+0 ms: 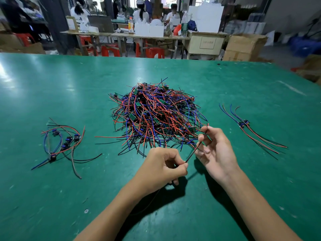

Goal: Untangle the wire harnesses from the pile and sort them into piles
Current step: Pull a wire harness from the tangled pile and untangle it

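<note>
head | both hands [160, 166] [214, 150] pinch one wire [196, 149] | pile [154, 115] just beyond

forearms [260, 206] cropped, background workers [140, 13] blurred

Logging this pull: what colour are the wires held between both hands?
Red and black, a wire pair stretched between both hands; head view.

The surface [69, 87] is showing a glossy teal green, scuffed with pale marks. The tangled pile [154, 115] is mixing red, blue and black wires with small green boards. The left group [64, 141] is showing red, blue, black and brownish strands; the right group [251, 131] is showing red, blue and black.
</note>
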`<state>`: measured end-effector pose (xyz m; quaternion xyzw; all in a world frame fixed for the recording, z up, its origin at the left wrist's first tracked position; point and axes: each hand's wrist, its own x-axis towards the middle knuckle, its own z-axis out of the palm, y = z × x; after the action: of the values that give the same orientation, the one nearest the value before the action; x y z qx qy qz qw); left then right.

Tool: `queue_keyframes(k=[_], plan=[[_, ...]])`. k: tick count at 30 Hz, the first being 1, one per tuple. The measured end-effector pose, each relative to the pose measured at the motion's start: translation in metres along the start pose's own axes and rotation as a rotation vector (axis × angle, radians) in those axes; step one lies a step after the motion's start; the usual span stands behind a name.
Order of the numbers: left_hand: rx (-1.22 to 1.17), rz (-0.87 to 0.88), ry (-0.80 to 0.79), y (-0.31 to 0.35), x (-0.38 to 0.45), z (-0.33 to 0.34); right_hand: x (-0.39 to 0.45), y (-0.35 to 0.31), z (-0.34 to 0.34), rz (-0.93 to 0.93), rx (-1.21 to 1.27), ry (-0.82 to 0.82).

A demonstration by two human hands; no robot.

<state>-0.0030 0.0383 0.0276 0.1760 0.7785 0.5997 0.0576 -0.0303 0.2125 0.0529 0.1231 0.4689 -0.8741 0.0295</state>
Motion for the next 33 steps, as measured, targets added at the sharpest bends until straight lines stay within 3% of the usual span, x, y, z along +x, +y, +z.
queue_keyframes(k=[5, 11, 22, 29, 33], plan=[[-0.04, -0.017, -0.022, 0.001, 0.0, 0.001, 0.002, -0.001, -0.002, 0.021, 0.064, 0.001], [-0.129, -0.054, 0.006, 0.003, -0.001, -0.001, 0.002, 0.001, 0.0, -0.084, -0.042, -0.087], [-0.324, -0.102, 0.141, 0.01, 0.003, -0.006, -0.01, 0.019, 0.009, -0.266, -0.549, -0.365], [-0.357, -0.115, 0.169, 0.01, 0.003, -0.009, -0.013, 0.019, 0.01, -0.331, -0.588, -0.418], [-0.325, -0.115, 0.131, 0.011, 0.002, -0.009, -0.013, 0.022, 0.013, -0.329, -0.62, -0.364]])
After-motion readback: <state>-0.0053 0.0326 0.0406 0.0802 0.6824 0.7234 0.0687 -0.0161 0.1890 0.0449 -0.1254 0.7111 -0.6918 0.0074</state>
